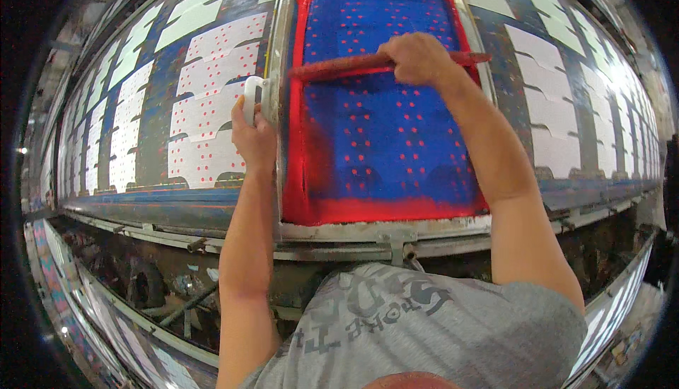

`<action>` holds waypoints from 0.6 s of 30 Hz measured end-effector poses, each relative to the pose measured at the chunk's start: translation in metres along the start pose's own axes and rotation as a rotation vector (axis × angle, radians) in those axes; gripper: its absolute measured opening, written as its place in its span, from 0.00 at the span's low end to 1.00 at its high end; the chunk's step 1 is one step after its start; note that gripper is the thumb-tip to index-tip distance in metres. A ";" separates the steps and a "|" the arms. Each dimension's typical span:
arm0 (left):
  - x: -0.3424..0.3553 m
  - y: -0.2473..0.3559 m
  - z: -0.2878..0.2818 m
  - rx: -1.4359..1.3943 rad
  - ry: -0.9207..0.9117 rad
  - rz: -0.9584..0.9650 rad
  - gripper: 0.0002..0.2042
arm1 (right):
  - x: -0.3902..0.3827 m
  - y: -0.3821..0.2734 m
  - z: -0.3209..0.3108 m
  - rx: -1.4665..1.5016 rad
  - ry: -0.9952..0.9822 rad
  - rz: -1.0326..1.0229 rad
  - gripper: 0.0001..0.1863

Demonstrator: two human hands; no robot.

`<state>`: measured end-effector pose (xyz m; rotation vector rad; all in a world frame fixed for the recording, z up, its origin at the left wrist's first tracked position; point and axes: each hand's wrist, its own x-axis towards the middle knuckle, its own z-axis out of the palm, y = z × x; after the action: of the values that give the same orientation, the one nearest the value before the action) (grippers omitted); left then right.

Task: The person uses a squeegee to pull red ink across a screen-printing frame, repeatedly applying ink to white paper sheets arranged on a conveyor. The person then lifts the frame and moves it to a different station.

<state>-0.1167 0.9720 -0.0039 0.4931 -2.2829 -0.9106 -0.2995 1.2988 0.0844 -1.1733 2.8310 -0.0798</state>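
A metal-framed printing screen lies on a long print table, its blue mesh bordered with red ink and dotted with red. My right hand grips the middle of a red-stained squeegee that lies crosswise on the upper part of the mesh. My left hand is closed around a white handle on the left side of the frame.
White fabric pieces printed with red dots lie in rows to the left; plain white pieces lie to the right. The table's metal rail runs along the near edge, with dark clutter beneath it.
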 end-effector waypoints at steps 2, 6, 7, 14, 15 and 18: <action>0.001 -0.003 0.001 0.030 0.038 0.071 0.24 | -0.041 -0.032 0.001 0.040 -0.004 0.014 0.16; 0.003 -0.009 0.004 -0.030 0.024 0.025 0.24 | -0.112 -0.090 0.002 0.082 -0.002 0.043 0.16; 0.003 -0.010 0.005 -0.016 0.033 0.047 0.24 | -0.127 -0.104 0.004 0.091 0.012 0.061 0.16; 0.002 -0.012 0.006 -0.056 -0.019 -0.027 0.24 | -0.220 -0.185 0.014 0.125 0.044 0.129 0.17; 0.002 -0.011 0.007 -0.029 -0.011 -0.018 0.24 | -0.228 -0.192 0.015 0.113 0.058 0.131 0.17; 0.004 -0.010 0.009 0.000 0.013 -0.028 0.24 | -0.241 -0.202 0.017 0.096 0.071 0.125 0.20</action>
<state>-0.1243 0.9673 -0.0143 0.5312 -2.2696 -0.9182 0.0142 1.3260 0.0950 -0.9924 2.9171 -0.2515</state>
